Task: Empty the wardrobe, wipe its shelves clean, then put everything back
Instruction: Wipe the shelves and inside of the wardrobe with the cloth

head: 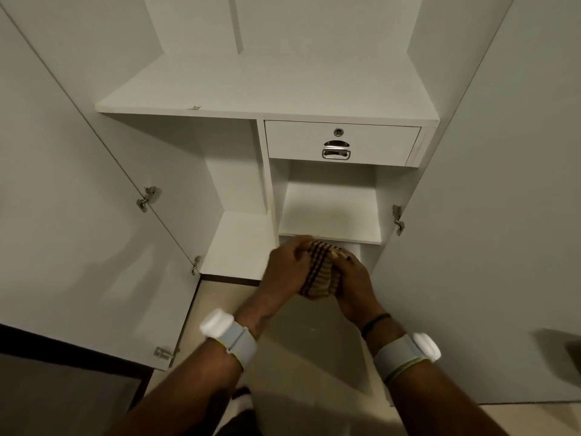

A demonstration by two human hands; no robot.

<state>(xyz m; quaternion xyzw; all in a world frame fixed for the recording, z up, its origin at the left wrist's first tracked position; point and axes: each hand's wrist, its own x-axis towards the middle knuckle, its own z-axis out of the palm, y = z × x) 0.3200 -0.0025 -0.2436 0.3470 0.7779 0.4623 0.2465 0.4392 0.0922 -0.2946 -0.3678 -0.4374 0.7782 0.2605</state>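
The white wardrobe (267, 111) stands open in front of me, its shelves bare. A striped brown and beige cloth (320, 272) is bunched between both hands, just in front of the small lower right shelf (330, 237). My left hand (284, 269) grips the cloth's left side. My right hand (355, 284) grips its right side, fingers curled over the top. Both wrists wear grey bands with white units.
A shut drawer (341, 143) with a metal pull handle and keyhole sits above the small shelf. The left door (78, 215) and the right door (490, 215) swing wide open on either side. A low left compartment (235, 243) reaches down to the tan floor (298, 357).
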